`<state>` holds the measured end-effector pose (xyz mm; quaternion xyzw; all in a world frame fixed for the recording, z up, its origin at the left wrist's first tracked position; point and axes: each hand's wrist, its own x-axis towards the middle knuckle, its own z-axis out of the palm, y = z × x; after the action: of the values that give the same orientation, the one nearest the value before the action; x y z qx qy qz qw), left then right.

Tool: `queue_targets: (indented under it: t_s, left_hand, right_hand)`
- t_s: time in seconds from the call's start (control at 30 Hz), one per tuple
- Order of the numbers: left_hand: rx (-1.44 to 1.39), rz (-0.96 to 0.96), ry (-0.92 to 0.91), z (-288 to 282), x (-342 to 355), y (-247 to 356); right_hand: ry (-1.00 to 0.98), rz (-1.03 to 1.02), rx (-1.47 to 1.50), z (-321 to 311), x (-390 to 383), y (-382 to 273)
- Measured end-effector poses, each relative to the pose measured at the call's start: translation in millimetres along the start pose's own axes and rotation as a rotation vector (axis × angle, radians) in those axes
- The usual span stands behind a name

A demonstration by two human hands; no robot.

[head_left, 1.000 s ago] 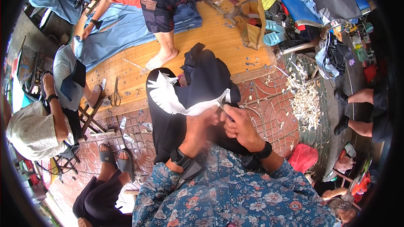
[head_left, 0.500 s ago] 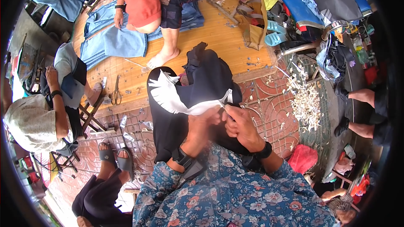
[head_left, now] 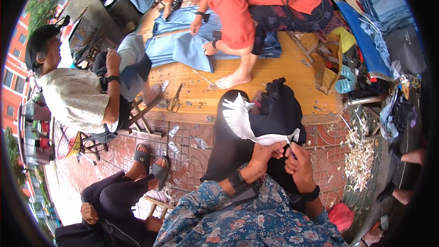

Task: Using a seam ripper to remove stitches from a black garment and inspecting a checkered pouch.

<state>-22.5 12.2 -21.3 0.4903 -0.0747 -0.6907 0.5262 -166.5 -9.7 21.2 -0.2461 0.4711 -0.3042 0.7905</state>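
Across my lap lies a dark navy garment [head_left: 280,121] with a white strip [head_left: 240,121] along its edge, its far-left end fanned out in pleats or cuts. My left hand [head_left: 265,158] is closed on the near edge of this white strip, thumb and fingers pinching it. Just right of it, my right hand [head_left: 299,169] is closed around a thin tool with a dark blue handle [head_left: 292,154]. The tool's upper end meets the right end of the white strip; its exact kind is too small to make out.
Ahead is a low wooden platform [head_left: 183,80] with blue denim [head_left: 183,48], scissors [head_left: 175,98] and a barefoot person in red [head_left: 228,9]. Another person [head_left: 77,82] sits at left. Sandalled feet [head_left: 159,171] are near my left. Pale scraps [head_left: 359,155] cover the floor at right.
My view has swung left and up, so the scene sits farther right and lower. Both hands stay at the white strip. More of the person in red and the seated person shows.
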Motion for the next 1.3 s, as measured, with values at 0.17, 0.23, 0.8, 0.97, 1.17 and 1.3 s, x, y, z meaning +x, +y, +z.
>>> queue_targets:
  t_s: [0.17, 0.23, 0.8, 0.97, 1.17, 1.3]
  left_hand:
    - [-0.056, -0.063, -0.062, 0, 1, 4]
    - [-0.039, -0.062, -0.051, 0, 3, 2]
    - [-0.067, -0.056, -0.023, -6, 6, -4]
    - [-0.035, -0.073, -0.015, -10, 4, 1]
    - [0.041, -0.002, -0.017, -4, 8, 4]
    - [0.017, 0.031, -0.035, -27, 14, 12]
  right_hand:
    - [0.007, 0.014, -0.003, -5, 1, -2]
    - [-0.015, 0.032, 0.004, -8, 3, -2]
    - [-0.001, 0.016, -0.088, 2, -2, -6]
    - [-0.029, 0.021, -0.065, 8, 7, -8]
    - [-0.09, -0.024, -0.035, -12, 4, 2]
    - [-0.105, -0.032, 0.01, 1, 24, 18]
